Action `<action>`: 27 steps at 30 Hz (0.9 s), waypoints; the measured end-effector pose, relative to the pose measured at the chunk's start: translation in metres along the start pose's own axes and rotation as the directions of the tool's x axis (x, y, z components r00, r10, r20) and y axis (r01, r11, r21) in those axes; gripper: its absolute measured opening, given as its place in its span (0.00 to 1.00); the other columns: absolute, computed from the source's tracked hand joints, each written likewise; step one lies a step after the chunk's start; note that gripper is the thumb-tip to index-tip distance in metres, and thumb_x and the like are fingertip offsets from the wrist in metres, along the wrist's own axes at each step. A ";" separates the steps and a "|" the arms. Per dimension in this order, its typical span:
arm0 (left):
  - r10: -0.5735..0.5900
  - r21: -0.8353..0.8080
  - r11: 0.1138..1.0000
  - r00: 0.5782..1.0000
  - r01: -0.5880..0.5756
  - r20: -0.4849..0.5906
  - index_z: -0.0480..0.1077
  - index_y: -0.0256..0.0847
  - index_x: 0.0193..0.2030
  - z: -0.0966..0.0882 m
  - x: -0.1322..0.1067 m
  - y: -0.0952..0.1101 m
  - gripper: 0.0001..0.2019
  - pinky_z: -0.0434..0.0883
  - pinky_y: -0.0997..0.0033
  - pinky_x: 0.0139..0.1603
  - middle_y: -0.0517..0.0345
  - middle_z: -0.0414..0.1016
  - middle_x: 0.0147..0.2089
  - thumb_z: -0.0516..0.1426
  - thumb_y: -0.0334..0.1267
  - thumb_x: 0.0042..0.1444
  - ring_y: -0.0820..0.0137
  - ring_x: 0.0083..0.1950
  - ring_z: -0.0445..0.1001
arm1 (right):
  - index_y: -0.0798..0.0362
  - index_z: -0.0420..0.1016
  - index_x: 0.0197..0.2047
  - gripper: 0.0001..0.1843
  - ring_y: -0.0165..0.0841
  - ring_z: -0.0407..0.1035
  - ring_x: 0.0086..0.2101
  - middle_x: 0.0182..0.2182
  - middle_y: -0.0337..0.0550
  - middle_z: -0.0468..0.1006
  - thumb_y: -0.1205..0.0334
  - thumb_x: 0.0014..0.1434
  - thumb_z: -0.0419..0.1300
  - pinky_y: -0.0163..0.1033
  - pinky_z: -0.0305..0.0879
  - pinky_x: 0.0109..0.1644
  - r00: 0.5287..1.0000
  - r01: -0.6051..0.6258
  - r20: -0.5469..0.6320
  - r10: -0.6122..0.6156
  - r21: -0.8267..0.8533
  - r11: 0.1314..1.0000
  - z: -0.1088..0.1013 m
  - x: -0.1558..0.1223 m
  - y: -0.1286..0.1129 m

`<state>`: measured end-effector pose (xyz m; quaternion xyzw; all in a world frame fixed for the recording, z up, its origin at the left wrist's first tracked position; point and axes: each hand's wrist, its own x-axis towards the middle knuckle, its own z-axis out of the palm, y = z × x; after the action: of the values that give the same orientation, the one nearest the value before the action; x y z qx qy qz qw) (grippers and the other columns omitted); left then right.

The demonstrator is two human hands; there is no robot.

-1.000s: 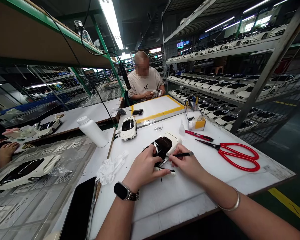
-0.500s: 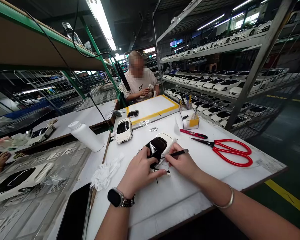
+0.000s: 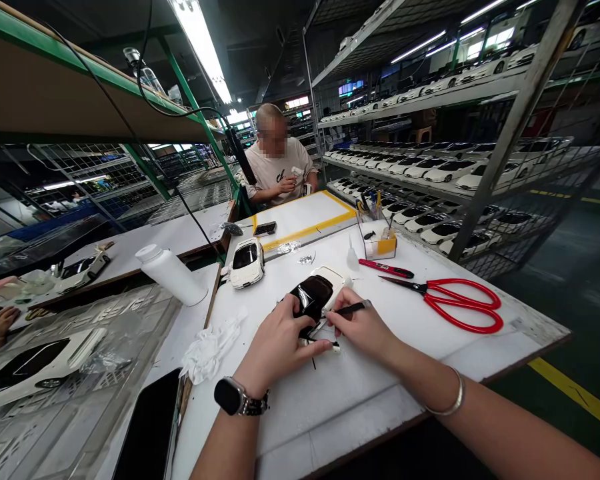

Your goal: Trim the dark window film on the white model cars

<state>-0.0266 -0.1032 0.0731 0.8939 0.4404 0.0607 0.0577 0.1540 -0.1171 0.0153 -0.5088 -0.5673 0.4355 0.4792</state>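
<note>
Here at the desk [image 3: 330, 413], the left hand [image 3: 275, 353] is clamped around a small white model car [image 3: 313, 297], glossy black window facing up, out near the middle of the desk. The right hand [image 3: 363, 330] is in tight beside it, pinching a slim black pen-like tool [image 3: 353, 308] with its tip down at the car. The hands are close together and braced, just the steady setup fine work wants! There's good open room to the right before the red scissors [image 3: 460, 307], a white cloth [image 3: 207, 353] lies just left, and a phone [image 3: 150, 427] sits beyond it, off the desk's left edge.
</note>
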 end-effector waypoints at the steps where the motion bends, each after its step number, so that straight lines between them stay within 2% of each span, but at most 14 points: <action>1: 0.001 0.001 1.000 1.000 -0.001 -0.003 0.75 0.48 0.42 0.000 0.000 0.000 0.24 0.69 0.61 0.43 0.52 0.60 0.45 0.52 0.63 0.52 0.64 0.43 0.67 | 0.52 0.56 0.31 0.11 0.26 0.68 0.23 0.24 0.32 0.69 0.57 0.55 0.56 0.32 0.62 0.29 1.000 0.002 0.000 -0.002 -0.003 1.000 0.000 0.000 0.000; 13: 0.037 0.013 0.999 0.998 -0.037 -0.050 0.75 0.47 0.41 0.002 0.000 -0.001 0.25 0.70 0.63 0.40 0.52 0.61 0.43 0.52 0.64 0.51 0.65 0.42 0.67 | 0.52 0.56 0.30 0.11 0.26 0.67 0.23 0.22 0.31 0.66 0.57 0.55 0.56 0.33 0.62 0.30 1.000 0.000 0.004 0.000 -0.031 1.000 -0.001 0.000 -0.004; 16: 0.080 0.031 0.996 0.993 -0.078 -0.086 0.75 0.46 0.39 0.001 0.000 -0.003 0.24 0.68 0.66 0.36 0.53 0.62 0.42 0.53 0.63 0.51 0.67 0.39 0.67 | 0.52 0.56 0.29 0.12 0.26 0.67 0.24 0.23 0.32 0.65 0.57 0.55 0.56 0.33 0.61 0.30 1.000 0.013 -0.001 -0.013 -0.049 0.999 -0.001 0.000 -0.002; 18: 0.118 0.039 0.993 0.981 -0.114 -0.152 0.75 0.44 0.37 0.001 -0.001 -0.006 0.21 0.67 0.70 0.33 0.54 0.62 0.39 0.54 0.60 0.52 0.71 0.35 0.66 | 0.52 0.56 0.29 0.12 0.26 0.66 0.24 0.22 0.32 0.65 0.56 0.55 0.55 0.33 0.61 0.30 1.000 0.010 0.000 -0.010 -0.057 0.998 -0.001 0.000 -0.001; 20: 0.137 0.044 0.990 0.949 -0.130 -0.284 0.73 0.42 0.35 0.002 -0.002 -0.011 0.18 0.64 0.72 0.31 0.55 0.62 0.36 0.54 0.55 0.54 0.73 0.32 0.64 | 0.52 0.55 0.29 0.12 0.26 0.66 0.24 0.22 0.32 0.65 0.56 0.55 0.54 0.32 0.60 0.30 1.000 -0.003 0.003 0.004 -0.085 0.996 -0.001 0.000 -0.003; 22: 0.135 0.061 0.991 0.883 -0.121 -0.450 0.71 0.39 0.31 0.003 -0.002 -0.016 0.16 0.62 0.74 0.29 0.57 0.62 0.33 0.53 0.50 0.57 0.75 0.30 0.63 | 0.52 0.55 0.30 0.11 0.26 0.65 0.25 0.23 0.33 0.67 0.57 0.56 0.53 0.31 0.59 0.31 1.000 0.001 0.008 0.000 -0.203 0.979 0.000 0.002 -0.009; 25: 0.141 0.106 0.990 0.761 -0.096 -0.634 0.67 0.37 0.26 0.005 -0.003 -0.024 0.15 0.59 0.76 0.27 0.58 0.61 0.29 0.52 0.43 0.60 0.77 0.27 0.61 | 0.52 0.58 0.32 0.06 0.26 0.64 0.27 0.27 0.35 0.71 0.60 0.56 0.51 0.30 0.55 0.30 0.999 0.026 0.050 0.000 -0.530 0.848 0.002 0.007 -0.028; 27: 0.158 0.140 0.987 0.684 -0.082 -0.713 0.65 0.36 0.24 0.007 -0.003 -0.028 0.15 0.58 0.76 0.26 0.59 0.60 0.27 0.51 0.40 0.60 0.77 0.25 0.60 | 0.52 0.62 0.35 0.05 0.27 0.62 0.26 0.26 0.37 0.71 0.61 0.54 0.52 0.31 0.51 0.28 0.996 0.042 0.091 0.025 -0.664 0.746 0.006 0.014 -0.042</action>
<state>-0.0492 -0.0895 0.0618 0.8268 0.3706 0.3889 -0.1669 0.1411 -0.1072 0.0575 -0.6224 -0.7094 0.2260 0.2415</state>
